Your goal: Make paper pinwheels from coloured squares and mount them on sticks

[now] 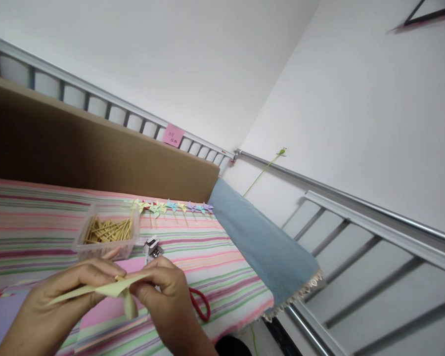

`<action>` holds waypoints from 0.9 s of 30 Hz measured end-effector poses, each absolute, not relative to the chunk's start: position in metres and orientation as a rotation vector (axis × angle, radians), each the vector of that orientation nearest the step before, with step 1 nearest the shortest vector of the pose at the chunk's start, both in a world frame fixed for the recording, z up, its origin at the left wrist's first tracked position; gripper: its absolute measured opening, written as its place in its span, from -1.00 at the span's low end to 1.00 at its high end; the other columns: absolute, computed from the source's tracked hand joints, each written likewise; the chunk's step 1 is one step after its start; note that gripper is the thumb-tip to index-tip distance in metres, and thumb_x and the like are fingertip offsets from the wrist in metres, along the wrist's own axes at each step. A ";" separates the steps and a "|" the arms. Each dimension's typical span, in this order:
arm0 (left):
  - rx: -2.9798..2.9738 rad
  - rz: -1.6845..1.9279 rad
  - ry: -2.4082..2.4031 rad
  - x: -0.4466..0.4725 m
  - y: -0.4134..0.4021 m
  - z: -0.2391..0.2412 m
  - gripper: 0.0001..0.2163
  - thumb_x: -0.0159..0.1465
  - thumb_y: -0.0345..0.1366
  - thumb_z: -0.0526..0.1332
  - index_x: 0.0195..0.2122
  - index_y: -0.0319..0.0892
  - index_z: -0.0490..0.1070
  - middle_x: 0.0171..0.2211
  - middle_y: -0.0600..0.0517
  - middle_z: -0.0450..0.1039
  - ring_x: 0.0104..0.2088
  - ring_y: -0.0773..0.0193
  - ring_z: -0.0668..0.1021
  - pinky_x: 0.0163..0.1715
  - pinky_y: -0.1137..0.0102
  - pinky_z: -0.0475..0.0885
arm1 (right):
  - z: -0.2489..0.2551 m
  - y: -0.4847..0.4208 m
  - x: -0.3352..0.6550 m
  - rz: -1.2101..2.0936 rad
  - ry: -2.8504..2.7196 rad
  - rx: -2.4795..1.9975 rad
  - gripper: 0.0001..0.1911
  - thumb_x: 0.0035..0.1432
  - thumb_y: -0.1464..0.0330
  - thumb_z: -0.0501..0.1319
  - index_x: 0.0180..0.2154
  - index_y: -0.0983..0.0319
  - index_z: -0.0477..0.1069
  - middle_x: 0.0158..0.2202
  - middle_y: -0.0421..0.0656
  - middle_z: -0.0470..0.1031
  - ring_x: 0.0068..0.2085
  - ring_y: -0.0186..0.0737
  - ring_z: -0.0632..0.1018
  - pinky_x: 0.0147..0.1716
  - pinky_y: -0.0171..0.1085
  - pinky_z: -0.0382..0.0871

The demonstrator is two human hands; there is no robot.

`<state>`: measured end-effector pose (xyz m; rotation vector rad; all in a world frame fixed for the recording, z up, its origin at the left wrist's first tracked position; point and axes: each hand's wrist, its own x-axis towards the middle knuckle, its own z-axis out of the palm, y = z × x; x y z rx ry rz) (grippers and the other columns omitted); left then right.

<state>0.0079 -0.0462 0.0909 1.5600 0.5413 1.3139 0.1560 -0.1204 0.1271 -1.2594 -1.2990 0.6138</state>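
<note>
A pale yellow paper pinwheel [113, 289], partly folded with one curled flap hanging down, is held between both hands above the table. My left hand [68, 284] grips its left side, with the thumb and fingers closed on the paper. On the other side, my right hand [166, 287] pinches the paper near its middle. A small tan bit, perhaps a stick end, shows at the left fingertips. Pink paper sheets [104, 309] lie beneath the hands. Red scissors handles [201, 304] stick out beside my right wrist.
A clear plastic box [82, 230] holds many short wooden sticks [109, 230]. Several finished pinwheels [172, 205] lie in a row behind it. A small metallic object [154, 247] stands near the box. A cardboard panel [96, 163] borders the striped cloth [222, 257]; blue fabric [259, 247] lies right.
</note>
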 end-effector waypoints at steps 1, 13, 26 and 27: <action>1.564 1.311 0.534 0.008 -0.046 0.091 -0.96 0.02 -0.25 0.34 -0.55 -0.01 0.54 -0.44 0.16 0.57 -0.32 0.21 0.58 0.06 0.25 0.34 | 0.127 -0.120 0.156 0.615 -1.298 -1.263 -0.78 -0.06 0.52 0.31 -0.41 0.07 0.61 -0.49 -0.23 0.43 -0.40 -0.30 0.47 -0.37 -0.37 0.34; 1.585 1.317 0.544 0.009 -0.046 0.093 -0.92 0.01 -0.20 0.35 -0.56 -0.03 0.53 -0.46 0.13 0.57 -0.35 0.19 0.59 -0.11 0.28 0.49 | 0.128 -0.121 0.156 0.642 -1.291 -1.238 -0.79 -0.06 0.49 0.30 -0.41 0.06 0.61 -0.47 -0.21 0.43 -0.40 -0.29 0.44 -0.37 -0.36 0.33; 1.591 1.302 0.454 0.008 -0.046 0.095 -0.96 0.03 -0.28 0.34 -0.54 -0.06 0.54 -0.45 0.14 0.57 -0.36 0.22 0.59 -0.17 0.38 0.49 | 0.125 -0.121 0.155 0.632 -1.280 -1.240 -0.78 -0.07 0.52 0.30 -0.41 0.08 0.61 -0.49 -0.23 0.41 -0.41 -0.31 0.43 -0.38 -0.37 0.32; 1.595 1.307 0.458 0.008 -0.046 0.096 -0.96 0.03 -0.28 0.34 -0.54 -0.05 0.54 -0.45 0.14 0.57 -0.36 0.22 0.59 -0.17 0.38 0.49 | 0.125 -0.121 0.155 0.633 -1.280 -1.237 -0.78 -0.07 0.52 0.30 -0.41 0.08 0.61 -0.49 -0.23 0.41 -0.41 -0.32 0.43 -0.38 -0.38 0.32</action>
